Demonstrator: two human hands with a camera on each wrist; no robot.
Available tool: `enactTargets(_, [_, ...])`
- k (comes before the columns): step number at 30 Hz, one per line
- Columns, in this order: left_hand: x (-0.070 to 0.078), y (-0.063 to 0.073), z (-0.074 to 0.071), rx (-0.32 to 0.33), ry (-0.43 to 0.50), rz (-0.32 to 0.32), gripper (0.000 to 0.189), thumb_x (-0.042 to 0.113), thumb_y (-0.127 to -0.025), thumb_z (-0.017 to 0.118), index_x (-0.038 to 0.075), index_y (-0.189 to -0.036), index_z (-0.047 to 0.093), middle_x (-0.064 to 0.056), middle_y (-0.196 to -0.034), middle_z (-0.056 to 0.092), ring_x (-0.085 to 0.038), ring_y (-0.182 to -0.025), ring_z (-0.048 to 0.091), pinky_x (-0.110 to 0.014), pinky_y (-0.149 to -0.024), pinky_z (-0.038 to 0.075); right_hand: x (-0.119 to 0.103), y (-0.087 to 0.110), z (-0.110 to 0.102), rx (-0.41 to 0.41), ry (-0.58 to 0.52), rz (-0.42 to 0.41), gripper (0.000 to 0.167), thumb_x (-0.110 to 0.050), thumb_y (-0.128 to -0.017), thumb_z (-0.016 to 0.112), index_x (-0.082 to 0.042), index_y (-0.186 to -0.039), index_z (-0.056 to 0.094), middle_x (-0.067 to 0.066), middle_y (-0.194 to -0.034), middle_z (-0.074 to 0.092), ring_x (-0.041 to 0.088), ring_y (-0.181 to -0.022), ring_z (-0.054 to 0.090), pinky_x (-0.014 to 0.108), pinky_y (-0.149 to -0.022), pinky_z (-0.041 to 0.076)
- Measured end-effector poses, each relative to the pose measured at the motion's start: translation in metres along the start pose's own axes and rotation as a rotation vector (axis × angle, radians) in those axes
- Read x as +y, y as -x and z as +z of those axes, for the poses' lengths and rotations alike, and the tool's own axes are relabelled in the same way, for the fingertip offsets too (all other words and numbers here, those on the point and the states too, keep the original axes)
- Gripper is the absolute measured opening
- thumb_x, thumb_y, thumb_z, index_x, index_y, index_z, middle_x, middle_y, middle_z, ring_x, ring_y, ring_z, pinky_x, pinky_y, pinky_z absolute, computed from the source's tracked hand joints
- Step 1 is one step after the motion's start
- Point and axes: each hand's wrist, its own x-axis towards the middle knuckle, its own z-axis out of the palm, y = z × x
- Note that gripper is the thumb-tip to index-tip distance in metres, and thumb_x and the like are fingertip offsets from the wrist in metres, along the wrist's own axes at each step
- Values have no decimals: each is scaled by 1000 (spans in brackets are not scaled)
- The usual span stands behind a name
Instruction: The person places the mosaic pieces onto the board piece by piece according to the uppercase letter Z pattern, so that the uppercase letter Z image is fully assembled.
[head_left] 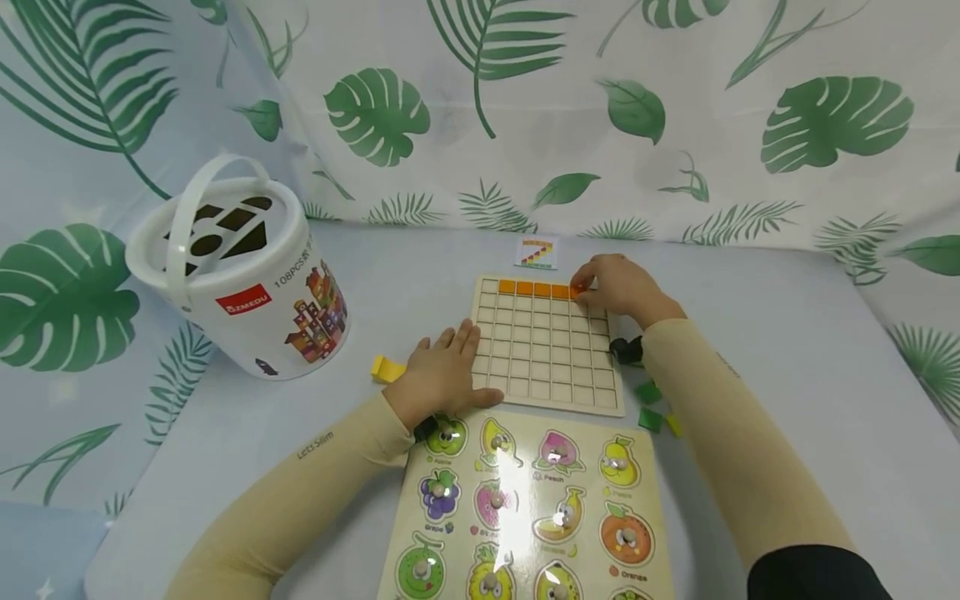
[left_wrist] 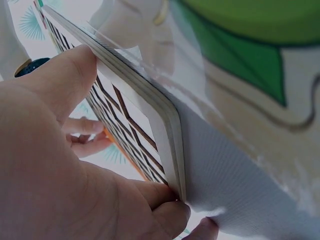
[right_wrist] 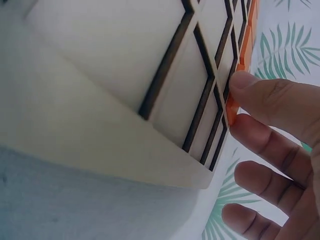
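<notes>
A pale wooden grid board (head_left: 546,354) lies mid-table, with a row of orange square tiles (head_left: 534,289) in the cells along its far side. At the right end of that row my right hand (head_left: 622,287) pinches an orange tile (right_wrist: 232,107) between thumb and index finger, the other fingers loosely bent. My left hand (head_left: 438,377) rests at the board's near left corner. Its thumb lies along the near edge and its fingers stretch along the left edge. Just beyond the board lies a small card (head_left: 536,252) picturing rows of coloured squares.
A fruit puzzle board (head_left: 525,479) with knobs lies in front of the grid. To the left stands a white handled bucket (head_left: 247,333). A yellow block (head_left: 387,369) sits by my left wrist. Green blocks (head_left: 649,419) and another yellow block (head_left: 674,426) lie beside my right forearm.
</notes>
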Motion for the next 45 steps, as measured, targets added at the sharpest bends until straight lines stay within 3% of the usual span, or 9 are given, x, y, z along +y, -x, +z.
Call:
enactTargets(10, [3,0,-5,-13,-9,0,110,77,-95,49,10,-168,2,-9,-177,-1,-33,-164,15,-57,-131,20,8,17,-5,39,20,-5,30,-22,-99,72,-9,-126,75,13,-124,70,35,-118,61,56,-102,51])
enactTargets(18, [2,3,-11,-17,-22,-10,110,76,-96,49,8,-168,2,-10,-177,-1,-33,-164,15,-56,-132,20,27,55,-12,62,42,-31,26,-18,-98,73,-7,-121,77,14,-121,73,34,-113,64,57,-100,53])
enactTargets(31, [1,3,-10,-28,-10,-6,111,77,-95,48,8,-168,1,-10,-177,-2,-34,-164,13,-57,-132,18,42,116,-13,24,75,-21,14,-18,-92,80,-11,-104,82,11,-112,78,33,-105,67,56,-95,55])
enactTargets(36, [2,3,-9,-28,0,-1,110,76,-95,49,7,-168,2,-11,-177,-1,-34,-164,13,-57,-132,17,58,136,-12,17,93,18,20,-18,-89,82,-9,-107,82,14,-112,78,33,-103,66,58,-93,56])
enactTargets(45, [3,3,-6,-30,2,6,111,76,-95,50,7,-168,2,-10,-177,-1,-35,-164,13,-57,-132,17,75,158,-3,-2,92,97,28,-24,-88,83,-8,-110,80,19,-121,73,41,-115,61,65,-99,53])
